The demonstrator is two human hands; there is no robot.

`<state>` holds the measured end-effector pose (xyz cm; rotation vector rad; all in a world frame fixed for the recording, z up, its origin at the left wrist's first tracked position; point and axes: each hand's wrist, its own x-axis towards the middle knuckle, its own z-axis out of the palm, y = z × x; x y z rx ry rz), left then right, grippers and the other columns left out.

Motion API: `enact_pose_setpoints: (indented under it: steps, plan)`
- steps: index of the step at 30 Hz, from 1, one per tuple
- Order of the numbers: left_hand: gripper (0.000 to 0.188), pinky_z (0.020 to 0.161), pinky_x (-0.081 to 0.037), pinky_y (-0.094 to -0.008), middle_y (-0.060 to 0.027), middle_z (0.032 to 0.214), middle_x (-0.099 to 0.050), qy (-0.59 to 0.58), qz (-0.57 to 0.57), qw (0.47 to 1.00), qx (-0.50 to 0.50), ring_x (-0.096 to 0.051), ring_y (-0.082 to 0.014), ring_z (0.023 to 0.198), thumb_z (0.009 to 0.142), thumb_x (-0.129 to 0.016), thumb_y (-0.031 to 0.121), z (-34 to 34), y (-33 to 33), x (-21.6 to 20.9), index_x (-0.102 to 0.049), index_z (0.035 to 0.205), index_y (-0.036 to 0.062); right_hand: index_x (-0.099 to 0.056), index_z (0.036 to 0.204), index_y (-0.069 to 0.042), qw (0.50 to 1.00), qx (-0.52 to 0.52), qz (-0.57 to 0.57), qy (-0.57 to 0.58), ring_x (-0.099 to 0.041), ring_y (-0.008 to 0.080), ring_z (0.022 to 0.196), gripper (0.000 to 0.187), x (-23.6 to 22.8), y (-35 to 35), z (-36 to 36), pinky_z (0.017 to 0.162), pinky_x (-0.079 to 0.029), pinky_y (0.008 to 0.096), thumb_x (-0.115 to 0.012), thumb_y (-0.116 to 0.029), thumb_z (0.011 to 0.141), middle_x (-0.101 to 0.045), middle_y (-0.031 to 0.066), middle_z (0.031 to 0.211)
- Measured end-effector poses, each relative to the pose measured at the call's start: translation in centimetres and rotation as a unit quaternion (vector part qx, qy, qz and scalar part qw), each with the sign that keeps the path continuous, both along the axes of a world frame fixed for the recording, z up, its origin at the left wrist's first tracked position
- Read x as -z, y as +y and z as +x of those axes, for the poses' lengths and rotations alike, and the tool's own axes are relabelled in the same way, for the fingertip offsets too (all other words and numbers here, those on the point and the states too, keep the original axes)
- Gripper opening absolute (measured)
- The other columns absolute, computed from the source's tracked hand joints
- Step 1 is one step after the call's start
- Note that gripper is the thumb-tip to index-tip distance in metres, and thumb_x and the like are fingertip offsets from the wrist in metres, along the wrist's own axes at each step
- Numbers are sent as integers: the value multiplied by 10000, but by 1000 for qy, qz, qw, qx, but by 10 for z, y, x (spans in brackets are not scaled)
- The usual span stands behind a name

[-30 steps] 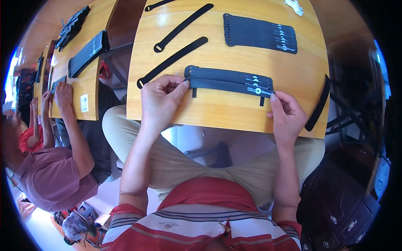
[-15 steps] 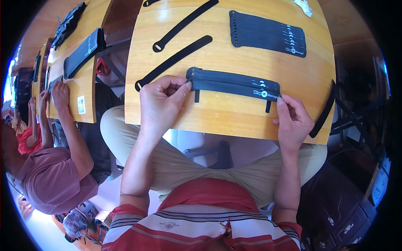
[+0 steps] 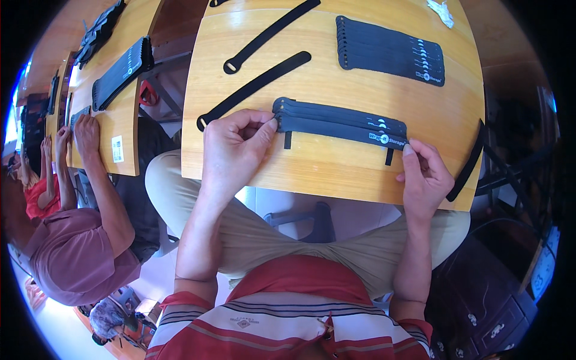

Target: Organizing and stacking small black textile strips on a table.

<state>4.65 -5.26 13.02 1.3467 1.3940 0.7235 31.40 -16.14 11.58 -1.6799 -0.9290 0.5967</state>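
A second wooden table [image 3: 128, 123], co-workers and dark drawers [image 3: 486, 300] around the workplace.
Well to the left hand's [image 3: 240, 144] left, the second table bears a white label [image 3: 117, 149] near its close edge and, farther off, a stack of dark strips [image 3: 123, 75] and a black bundle [image 3: 99, 33]. A co-worker in a mauve shirt [image 3: 84, 252] sits there, with a person in red [image 3: 42, 195] beyond. A red object [image 3: 148, 94], its kind unclear, shows low between the tables, also left of that hand. A crumpled white scrap [image 3: 442, 13] lies well beyond the right hand [image 3: 427, 180]; the drawers, with pale metal handles [image 3: 497, 330], stand below and right of it.
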Motion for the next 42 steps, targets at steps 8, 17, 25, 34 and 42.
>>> enact_pose_setpoints:
  steps: [8, 17, 25, 34, 42]
  plan:
    - [119, 537, -464, -192, -22, 710, -691, 2, 6, 1000, 1, -588, -30, 600, 940, -717, 45, 0, 1, 0, -747, 979, -63, -721, 1026, 51, 1000, 1, -6, 8, -610, 50, 700, 106, 1, 0, 1, 521, -528, 190, -698, 11, 930, -680, 53, 947]
    - [114, 517, -454, -196, -16, 697, -677, -6, -14, 1000, -14, -574, -33, 573, 942, -717, 44, 3, 0, -3, -737, 972, -64, -727, 1029, 40, 1000, 6, -2, 6, -605, 45, 705, 108, 3, -1, 1, 510, -509, 183, -703, 13, 926, -673, 42, 942]
    - [119, 521, -488, -186, -20, 744, -687, 11, -19, 1000, -5, -598, -39, 614, 930, -747, 57, -1, 0, 1, -734, 1006, -33, -725, 1007, 34, 1000, 3, 6, 8, -609, 49, 711, 92, 2, 0, 0, 509, -496, 182, -701, 27, 919, -669, 44, 938]
    - [113, 533, -470, -180, -21, 743, -694, -14, -17, 1000, -19, -584, -31, 598, 938, -734, 44, 0, -1, 2, -727, 999, -52, -701, 971, 43, 1000, 9, 6, 26, -617, 67, 791, 66, 7, -1, 0, 699, -496, 201, -702, 47, 905, -680, 35, 911]
    - [118, 536, -475, -182, -18, 748, -684, -8, -1, 1000, -10, -588, -35, 612, 942, -732, 44, -2, -1, 3, -729, 1005, -55, -696, 947, 25, 1000, 16, -9, 12, -616, 61, 746, 47, 5, 1, -1, 656, -501, 204, -714, 17, 904, -693, 26, 853]
